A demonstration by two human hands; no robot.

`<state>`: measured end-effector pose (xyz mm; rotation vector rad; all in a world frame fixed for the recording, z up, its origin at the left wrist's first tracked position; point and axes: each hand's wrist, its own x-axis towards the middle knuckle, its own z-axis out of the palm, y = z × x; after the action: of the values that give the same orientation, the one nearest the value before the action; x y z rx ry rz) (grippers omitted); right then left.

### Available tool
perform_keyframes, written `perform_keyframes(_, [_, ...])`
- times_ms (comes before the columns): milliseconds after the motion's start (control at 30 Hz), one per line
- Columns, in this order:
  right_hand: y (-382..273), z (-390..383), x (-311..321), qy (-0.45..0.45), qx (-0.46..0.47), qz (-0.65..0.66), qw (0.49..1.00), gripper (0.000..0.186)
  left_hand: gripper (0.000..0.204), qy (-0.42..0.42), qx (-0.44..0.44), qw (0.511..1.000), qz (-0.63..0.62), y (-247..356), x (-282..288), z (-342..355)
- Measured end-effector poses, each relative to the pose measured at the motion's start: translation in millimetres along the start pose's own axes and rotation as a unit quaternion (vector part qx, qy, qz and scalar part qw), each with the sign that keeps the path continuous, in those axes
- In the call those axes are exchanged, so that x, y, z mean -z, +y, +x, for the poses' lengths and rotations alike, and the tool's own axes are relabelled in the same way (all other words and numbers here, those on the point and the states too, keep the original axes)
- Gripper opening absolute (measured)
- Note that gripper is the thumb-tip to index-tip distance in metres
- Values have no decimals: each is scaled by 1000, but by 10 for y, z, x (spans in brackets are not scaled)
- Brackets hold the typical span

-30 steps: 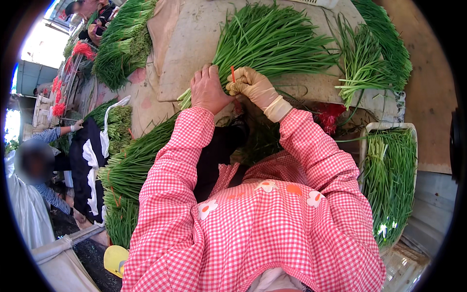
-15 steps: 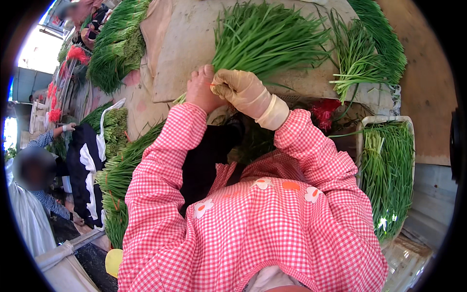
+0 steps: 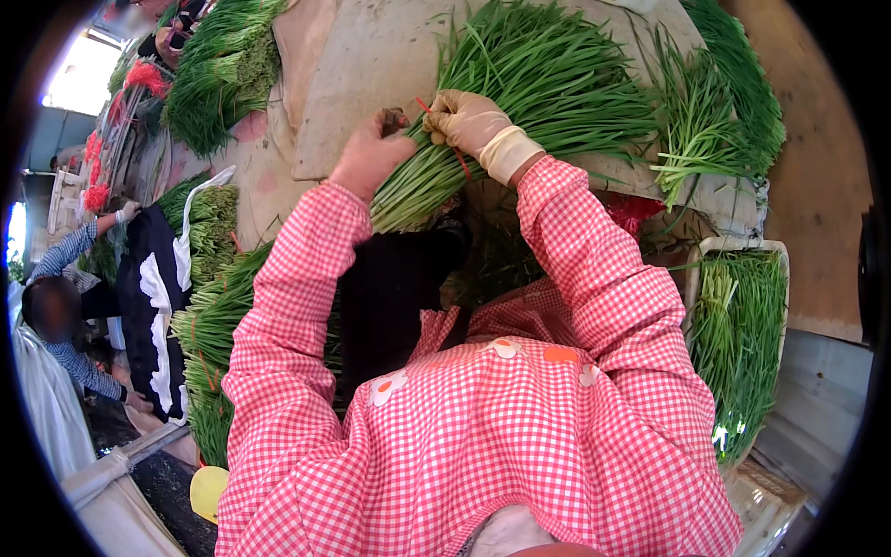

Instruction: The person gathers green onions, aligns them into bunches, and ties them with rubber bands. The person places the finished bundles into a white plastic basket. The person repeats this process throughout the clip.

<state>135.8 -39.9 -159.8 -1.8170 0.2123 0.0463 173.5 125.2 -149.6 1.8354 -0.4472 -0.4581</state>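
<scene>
A large bundle of long green leaves with pale stems [image 3: 557, 84] lies slanted on a worn board, stem ends toward me, with a red band [image 3: 463, 165] across its stems. My right hand [image 3: 469, 123], in a beige glove, pinches a loose upper part of that band. My bare left hand [image 3: 371, 153] is beside the stems on their left, fingers curled; what it grips, if anything, is hidden.
More green bundles pile at upper left [image 3: 218, 79], right [image 3: 696, 121] and lower left [image 3: 209, 325]. A white crate of greens [image 3: 742, 343] stands at right. Red string tangles [image 3: 148, 79] hang at upper left. A co-worker in striped sleeves [image 3: 74, 353] handles dark cloth [image 3: 139, 278].
Both hands have risen up the bundle, the left curling its fingers. The bundle has shifted right and toward me, showing more stems and the band across them.
</scene>
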Motion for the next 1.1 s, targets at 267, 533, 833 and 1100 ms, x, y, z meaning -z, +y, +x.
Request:
perform_keyframes(267, [14,62,26,-37,17,-56,998,14,11,40,-27,998,-48,-117,50,375])
perform_keyframes(533, [-107,35,43,-38,-4,-144,989,16,12,78,-91,993,-19,-215,-68,406])
perform_keyframes(833, [-110,82,24,-31,-20,-213,976,15,30,87,-105,990,27,-192,-98,312])
perform_keyframes(1100, [-148,84,32,-27,-42,-227,973,14,29,-10,-68,997,-26,-78,28,199])
